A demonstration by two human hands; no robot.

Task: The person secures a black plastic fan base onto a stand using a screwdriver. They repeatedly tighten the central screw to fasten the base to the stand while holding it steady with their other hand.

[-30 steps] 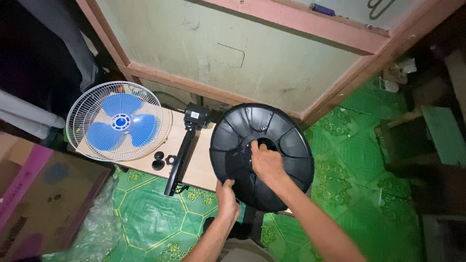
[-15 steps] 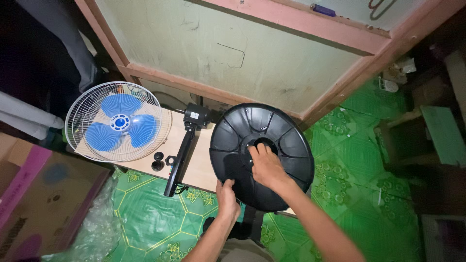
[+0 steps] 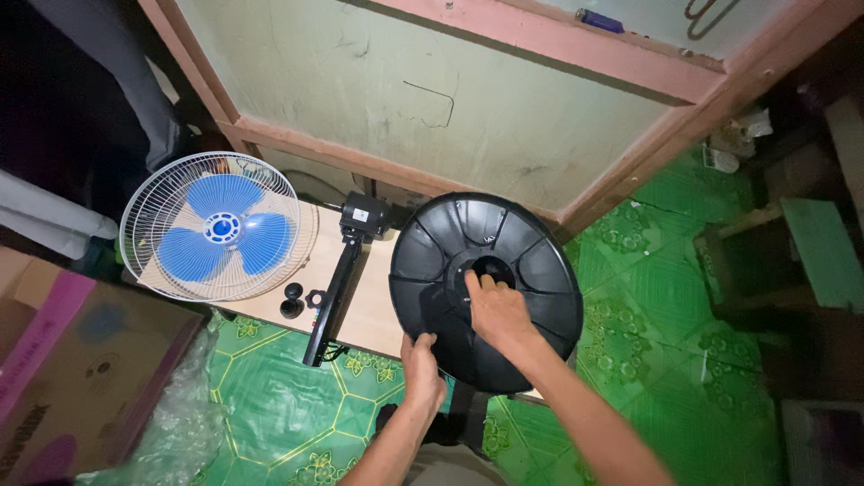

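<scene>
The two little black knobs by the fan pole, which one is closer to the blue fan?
The round knob on the left is closer to the blue fan. The other knob, with bumpy edges, sits right against the black pole.

Green patterned floor covering (image 3: pixel 666 297) is spreading underfoot. A pale green panel (image 3: pixel 432 99) framed in pinkish wood is leaning ahead. Dark furniture (image 3: pixel 801 261) is crowding the right; a cardboard box (image 3: pixel 63 378) is sitting left, in dim light.
</scene>
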